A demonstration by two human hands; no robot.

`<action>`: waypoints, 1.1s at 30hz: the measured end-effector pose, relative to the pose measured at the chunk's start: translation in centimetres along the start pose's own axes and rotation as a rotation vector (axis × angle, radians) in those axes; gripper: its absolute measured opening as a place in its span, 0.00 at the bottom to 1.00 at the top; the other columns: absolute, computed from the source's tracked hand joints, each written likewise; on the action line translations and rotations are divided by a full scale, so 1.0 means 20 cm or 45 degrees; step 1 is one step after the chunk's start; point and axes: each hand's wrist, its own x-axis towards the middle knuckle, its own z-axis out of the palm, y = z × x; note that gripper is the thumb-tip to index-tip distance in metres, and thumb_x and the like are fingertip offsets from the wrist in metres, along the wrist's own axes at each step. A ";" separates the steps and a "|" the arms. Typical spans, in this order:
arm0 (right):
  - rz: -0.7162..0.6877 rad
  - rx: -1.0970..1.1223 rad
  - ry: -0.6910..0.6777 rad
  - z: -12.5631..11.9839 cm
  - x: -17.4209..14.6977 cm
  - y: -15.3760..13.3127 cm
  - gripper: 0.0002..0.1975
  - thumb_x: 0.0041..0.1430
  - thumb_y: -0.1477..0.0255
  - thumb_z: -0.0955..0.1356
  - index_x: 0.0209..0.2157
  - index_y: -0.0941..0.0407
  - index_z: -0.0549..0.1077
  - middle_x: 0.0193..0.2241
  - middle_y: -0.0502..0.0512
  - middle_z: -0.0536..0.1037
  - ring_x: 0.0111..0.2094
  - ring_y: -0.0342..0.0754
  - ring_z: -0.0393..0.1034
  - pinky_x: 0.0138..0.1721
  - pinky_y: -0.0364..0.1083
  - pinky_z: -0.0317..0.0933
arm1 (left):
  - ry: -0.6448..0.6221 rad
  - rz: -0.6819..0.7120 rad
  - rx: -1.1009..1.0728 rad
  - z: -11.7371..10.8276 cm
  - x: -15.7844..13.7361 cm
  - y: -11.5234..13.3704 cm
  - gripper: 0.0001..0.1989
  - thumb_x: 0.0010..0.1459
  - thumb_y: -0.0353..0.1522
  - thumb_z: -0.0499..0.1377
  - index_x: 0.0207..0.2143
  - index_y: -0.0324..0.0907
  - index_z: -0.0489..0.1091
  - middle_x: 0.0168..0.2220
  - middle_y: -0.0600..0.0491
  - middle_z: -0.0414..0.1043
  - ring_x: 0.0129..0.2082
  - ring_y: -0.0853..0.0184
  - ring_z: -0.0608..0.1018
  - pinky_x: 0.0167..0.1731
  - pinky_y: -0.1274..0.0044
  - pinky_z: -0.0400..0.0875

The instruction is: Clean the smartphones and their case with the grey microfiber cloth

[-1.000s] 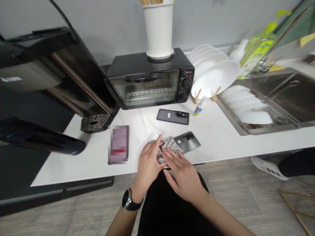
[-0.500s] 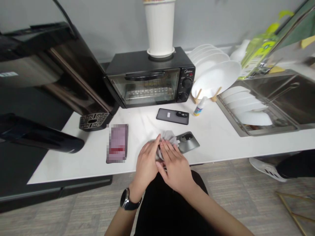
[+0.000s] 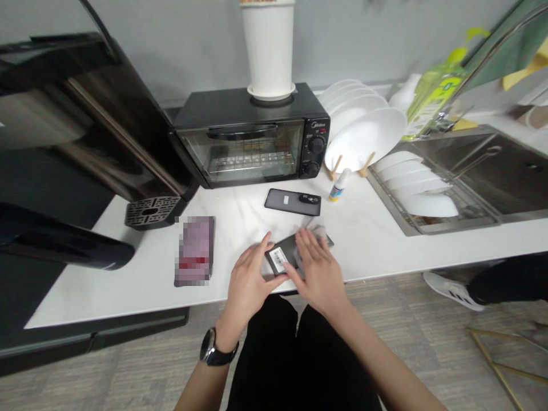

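Note:
A dark grey smartphone (image 3: 291, 247) lies back up near the counter's front edge, a white barcode label on its left part. My left hand (image 3: 247, 281) steadies its left end, thumb along the near edge and fingers at the far corner. My right hand (image 3: 317, 273) presses a grey cloth (image 3: 319, 229) onto the phone's right part, covering most of the camera end. Much of the cloth is hidden under my fingers. Beyond them lies a black phone case (image 3: 291, 202), with a small white spray bottle (image 3: 339, 186) upright to its right.
A blurred-out purple phone-shaped item (image 3: 195, 251) lies left on the white counter (image 3: 377, 251). Behind stand a toaster oven (image 3: 252, 151) with a white pot (image 3: 269, 54) on top, and racked plates (image 3: 368, 140). A black drinks machine (image 3: 158, 210) is left, a sink (image 3: 509, 171) right.
The cloth and my right hand have slid right along the phone, uncovering its label. My hands have moved apart, the left now at the phone's left end. The view has shifted slightly.

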 end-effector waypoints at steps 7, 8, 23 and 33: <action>-0.167 0.289 -0.206 -0.04 -0.14 -0.13 0.31 0.74 0.72 0.58 0.74 0.60 0.47 0.69 0.65 0.67 0.70 0.53 0.61 0.71 0.60 0.58 | -0.020 -0.019 0.030 -0.01 -0.02 0.00 0.52 0.55 0.23 0.67 0.75 0.50 0.47 0.61 0.48 0.75 0.61 0.56 0.75 0.62 0.62 0.71; -0.163 0.270 -0.221 -0.08 -0.16 -0.05 0.31 0.74 0.75 0.57 0.75 0.57 0.47 0.68 0.62 0.68 0.70 0.51 0.62 0.71 0.60 0.58 | -0.028 -0.031 0.012 -0.01 -0.01 0.01 0.52 0.55 0.25 0.69 0.75 0.51 0.46 0.60 0.49 0.75 0.61 0.56 0.75 0.63 0.61 0.70; -0.232 0.222 -0.181 0.03 -0.02 -0.24 0.40 0.73 0.68 0.60 0.76 0.66 0.36 0.72 0.75 0.57 0.74 0.62 0.51 0.70 0.66 0.57 | -0.013 0.035 0.032 -0.01 -0.02 0.00 0.41 0.64 0.25 0.58 0.75 0.49 0.46 0.64 0.44 0.71 0.63 0.56 0.73 0.63 0.60 0.69; -0.012 -0.060 -0.099 -0.16 -0.10 0.26 0.40 0.74 0.66 0.59 0.76 0.59 0.31 0.72 0.68 0.58 0.71 0.60 0.58 0.71 0.69 0.51 | -0.068 -0.031 -0.037 -0.02 0.04 0.02 0.53 0.52 0.37 0.75 0.73 0.52 0.50 0.58 0.48 0.77 0.60 0.52 0.76 0.64 0.57 0.67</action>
